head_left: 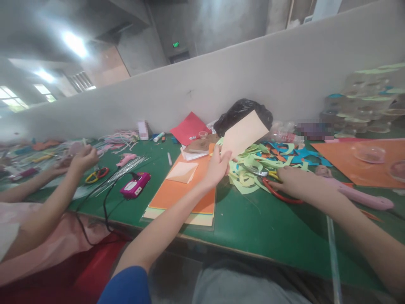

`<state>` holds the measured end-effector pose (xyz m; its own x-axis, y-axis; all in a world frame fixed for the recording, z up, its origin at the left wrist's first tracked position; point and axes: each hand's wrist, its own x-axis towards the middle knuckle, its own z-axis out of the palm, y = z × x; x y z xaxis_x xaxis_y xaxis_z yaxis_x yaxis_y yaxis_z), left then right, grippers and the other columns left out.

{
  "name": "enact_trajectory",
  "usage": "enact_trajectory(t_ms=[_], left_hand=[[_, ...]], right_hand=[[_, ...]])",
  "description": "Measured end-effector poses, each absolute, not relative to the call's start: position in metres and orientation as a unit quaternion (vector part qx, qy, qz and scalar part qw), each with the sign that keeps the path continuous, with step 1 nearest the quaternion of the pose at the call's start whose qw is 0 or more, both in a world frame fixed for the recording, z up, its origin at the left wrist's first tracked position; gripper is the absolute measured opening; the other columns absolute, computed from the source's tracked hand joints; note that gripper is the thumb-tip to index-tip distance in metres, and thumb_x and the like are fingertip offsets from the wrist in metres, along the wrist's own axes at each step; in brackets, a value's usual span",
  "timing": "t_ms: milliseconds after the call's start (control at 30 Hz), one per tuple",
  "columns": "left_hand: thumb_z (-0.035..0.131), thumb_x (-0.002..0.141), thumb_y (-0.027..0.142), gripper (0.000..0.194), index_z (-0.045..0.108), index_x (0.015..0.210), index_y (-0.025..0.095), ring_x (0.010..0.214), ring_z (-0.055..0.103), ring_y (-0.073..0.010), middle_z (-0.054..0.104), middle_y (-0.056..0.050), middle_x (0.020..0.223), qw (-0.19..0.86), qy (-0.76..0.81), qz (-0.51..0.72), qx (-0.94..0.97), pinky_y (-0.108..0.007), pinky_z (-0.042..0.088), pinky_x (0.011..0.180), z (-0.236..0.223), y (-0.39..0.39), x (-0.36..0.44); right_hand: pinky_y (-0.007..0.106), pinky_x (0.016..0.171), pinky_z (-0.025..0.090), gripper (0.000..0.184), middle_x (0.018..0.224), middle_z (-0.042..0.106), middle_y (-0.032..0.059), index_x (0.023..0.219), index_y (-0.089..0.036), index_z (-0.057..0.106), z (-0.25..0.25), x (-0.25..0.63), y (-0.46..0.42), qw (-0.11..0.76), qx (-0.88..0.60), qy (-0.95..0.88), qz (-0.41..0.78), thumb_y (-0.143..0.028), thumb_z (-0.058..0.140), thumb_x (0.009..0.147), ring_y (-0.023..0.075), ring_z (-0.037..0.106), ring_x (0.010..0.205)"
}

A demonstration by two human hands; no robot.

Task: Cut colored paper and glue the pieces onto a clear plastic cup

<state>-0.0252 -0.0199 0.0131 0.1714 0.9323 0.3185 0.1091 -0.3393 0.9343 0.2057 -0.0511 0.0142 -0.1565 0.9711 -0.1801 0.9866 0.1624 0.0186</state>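
Note:
My left hand (218, 165) pinches a cream sheet of paper (245, 133) by its lower edge, raised above the table. To the right, my right hand (295, 182) has its fingers closed around the handles of a pair of scissors (281, 196). One handle loop is red, the other yellow, and the metal blades point left over a heap of green, blue and orange paper scraps (248, 181). Below my left hand lies a stack of orange paper (183, 194) with a folded cream piece (182, 172) on top.
A co-worker's hands (84, 156) are at the left, near another pair of scissors (97, 175) and a magenta power box (135, 185) with black cords. A pink glue gun (360, 192) lies beside my right forearm. Behind are a black bag (243, 112) and stacked clear cups (363, 101).

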Motion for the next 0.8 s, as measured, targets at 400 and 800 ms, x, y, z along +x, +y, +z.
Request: enact_trajectory(t_ms=[400, 800], left_hand=[[0.048, 0.097, 0.041, 0.024, 0.031, 0.092, 0.024, 0.044, 0.046, -0.0053, 0.068, 0.000, 0.085, 0.398, 0.407, 0.537, 0.622, -0.023, 0.035, 0.047, 0.011, -0.012, -0.029], [0.049, 0.097, 0.043, 0.024, 0.034, 0.095, 0.023, 0.046, 0.047, -0.0053, 0.069, -0.001, 0.089, 0.387, 0.404, 0.552, 0.618, -0.024, 0.037, 0.047, 0.011, -0.008, -0.030]], right_hand=[[0.032, 0.059, 0.036, 0.041, 0.093, 0.066, 0.0159, 0.105, -0.009, 0.058, -0.014, 0.208, -0.045, 0.017, 0.642, 0.766, 0.002, -0.047, 0.042, 0.099, 0.0290, 0.068, 0.081], [0.030, 0.061, 0.035, 0.027, 0.083, 0.065, 0.0126, 0.106, -0.015, 0.046, 0.011, 0.205, -0.052, -0.063, 0.635, 0.752, -0.163, -0.039, 0.045, 0.094, 0.0250, 0.063, 0.074]])
